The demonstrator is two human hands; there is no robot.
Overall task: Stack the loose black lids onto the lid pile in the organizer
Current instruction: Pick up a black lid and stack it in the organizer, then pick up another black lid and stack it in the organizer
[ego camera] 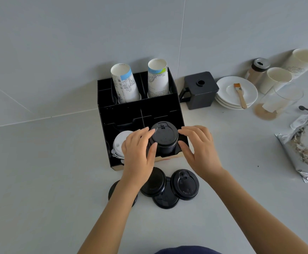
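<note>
A black organizer (138, 112) stands on the counter against the wall. In its front right compartment rises a pile of black lids (165, 137). My left hand (139, 154) touches the pile's left side with fingertips and thumb. My right hand (200, 151) hovers at the pile's right side, fingers spread, just off it. Several loose black lids lie on the counter in front of the organizer: one upright with its sip flap showing (185, 184), one (154, 181) beside it, one (166, 197) below them, and one (112, 191) partly hidden under my left forearm.
White lids (119, 143) fill the front left compartment. Two paper cup stacks (125, 85) (157, 79) stand in the back slots. To the right sit a black box (200, 90), white saucers (228, 92) with a brush (239, 94), cups, a glass (283, 97) and a foil bag (305, 149).
</note>
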